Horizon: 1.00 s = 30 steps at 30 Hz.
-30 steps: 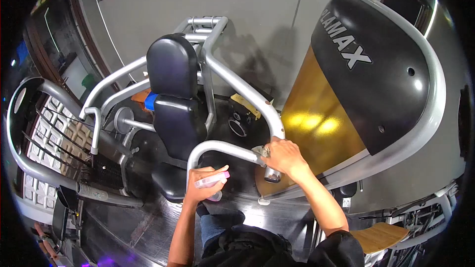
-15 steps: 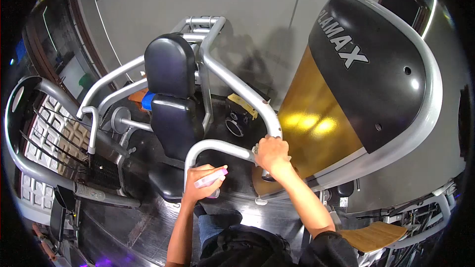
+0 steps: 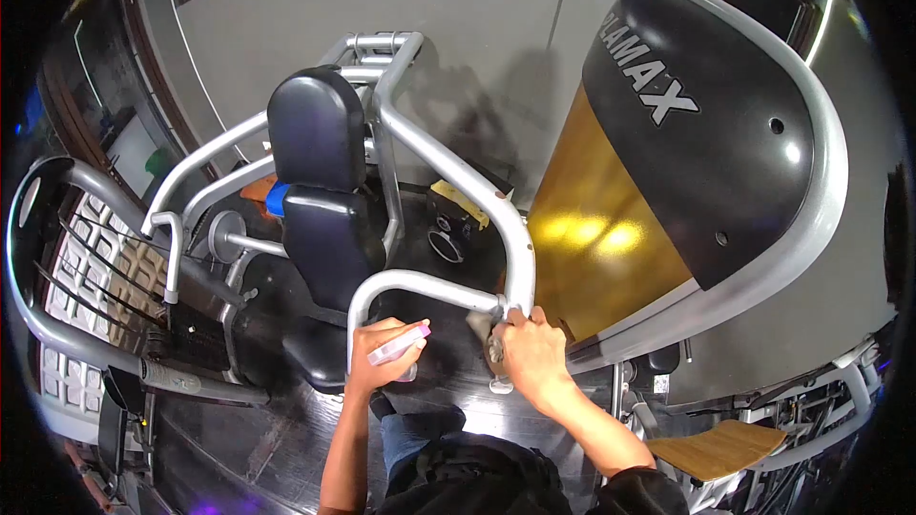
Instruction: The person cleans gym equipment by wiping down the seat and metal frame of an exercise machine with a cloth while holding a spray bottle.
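Note:
My left hand [image 3: 375,355] is wrapped round a clear spray bottle [image 3: 398,345] with a pink top, beside the curved silver handle [image 3: 420,280] of a gym machine. My right hand [image 3: 532,348] is closed round the lower end of the thick silver tube [image 3: 515,253], which it mostly covers. A pale cloth [image 3: 481,326] shows at the left side of that hand, partly hidden by the fingers. To the left of the handle stands the machine's black padded backrest [image 3: 318,129], with the black seat [image 3: 315,353] below it.
A black and gold machine housing [image 3: 611,219] with a silver frame rises at the right. A speaker-like box [image 3: 453,229] sits on the floor behind the tube. At the left is a curved silver frame [image 3: 86,343], and at the lower right a wooden board [image 3: 720,450].
My right hand has slid down the tube to its lower end, with the cloth. My left hand still holds the bottle, and the whole view has shifted slightly.

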Tool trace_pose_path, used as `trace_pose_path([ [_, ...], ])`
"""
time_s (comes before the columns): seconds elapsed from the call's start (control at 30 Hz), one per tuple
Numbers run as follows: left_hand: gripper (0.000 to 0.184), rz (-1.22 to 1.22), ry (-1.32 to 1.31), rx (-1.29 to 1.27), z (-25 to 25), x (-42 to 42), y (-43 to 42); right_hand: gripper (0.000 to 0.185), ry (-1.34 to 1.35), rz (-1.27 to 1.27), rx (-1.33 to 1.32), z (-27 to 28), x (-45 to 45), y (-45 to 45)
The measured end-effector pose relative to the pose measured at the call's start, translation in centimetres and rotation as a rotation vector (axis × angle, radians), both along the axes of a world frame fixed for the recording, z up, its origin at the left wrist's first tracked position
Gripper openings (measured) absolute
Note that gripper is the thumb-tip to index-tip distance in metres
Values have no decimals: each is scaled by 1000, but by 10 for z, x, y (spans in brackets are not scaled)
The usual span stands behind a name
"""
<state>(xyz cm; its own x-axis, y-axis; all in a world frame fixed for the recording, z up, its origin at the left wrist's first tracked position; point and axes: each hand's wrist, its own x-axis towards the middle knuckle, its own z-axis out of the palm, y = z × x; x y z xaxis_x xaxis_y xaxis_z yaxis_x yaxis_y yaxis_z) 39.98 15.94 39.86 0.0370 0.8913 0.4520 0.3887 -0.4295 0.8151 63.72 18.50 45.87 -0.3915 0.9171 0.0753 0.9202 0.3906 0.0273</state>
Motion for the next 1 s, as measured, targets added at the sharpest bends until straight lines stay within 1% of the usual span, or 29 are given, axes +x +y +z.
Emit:
trace_pose_path([
  [0.07,25,2,-48,-1,-4,0,1,26,5,44,-37,0,10,2],
  [0.13,25,-3,-30,15,-2,-1,1,26,109,169,-64,9,15,11],
  [0.17,26,-12,-8,30,-2,-1,2,32,82,230,-128,17,16,14],
  [0.2,26,-10,-9,29,-2,-2,2,32,80,231,-129,18,12,21],
  [0.27,27,-31,13,0,-2,-3,1,32,185,468,59,10,2,33],
  [0.3,27,-36,15,-2,-1,-3,1,29,124,507,105,2,-5,38],
  [0.33,27,-32,18,-10,0,-2,0,29,127,502,106,-3,-11,43],
  [0.4,27,-31,28,-19,1,-2,0,13,92,445,97,-9,-19,48],
  [0.43,27,-41,-12,-13,-1,-2,0,12,115,439,61,-8,-18,50],
  [0.47,26,-47,-53,-7,-2,-2,0,12,119,439,61,-6,-14,51],
  [0.53,26,-48,-31,-6,-5,-4,0,18,40,421,100,4,-2,50],
  [0.57,26,-51,-12,0,-5,-4,0,23,20,393,10,15,4,50],
  [0.6,26,-54,-11,0,-3,-4,0,27,7,353,13,16,11,52],
  [0.67,20,-40,2,-23,2,-2,-2,22,113,318,-57,25,26,51],
  [0.8,14,-60,47,-2,-2,-5,0,25,150,225,6,25,56,41],
  [0.87,10,-95,44,17,-6,-6,1,25,677,81,-147,19,70,29],
  [0.9,10,-100,46,17,-5,-6,1,21,771,6,-164,14,75,21],
  [0.93,10,-101,32,-36,-4,-5,1,21,773,0,-164,0,83,12],
  [1.0,10,-110,23,-93,-1,-1,2,21,1358,-239,-387,-40,96,-3],
])
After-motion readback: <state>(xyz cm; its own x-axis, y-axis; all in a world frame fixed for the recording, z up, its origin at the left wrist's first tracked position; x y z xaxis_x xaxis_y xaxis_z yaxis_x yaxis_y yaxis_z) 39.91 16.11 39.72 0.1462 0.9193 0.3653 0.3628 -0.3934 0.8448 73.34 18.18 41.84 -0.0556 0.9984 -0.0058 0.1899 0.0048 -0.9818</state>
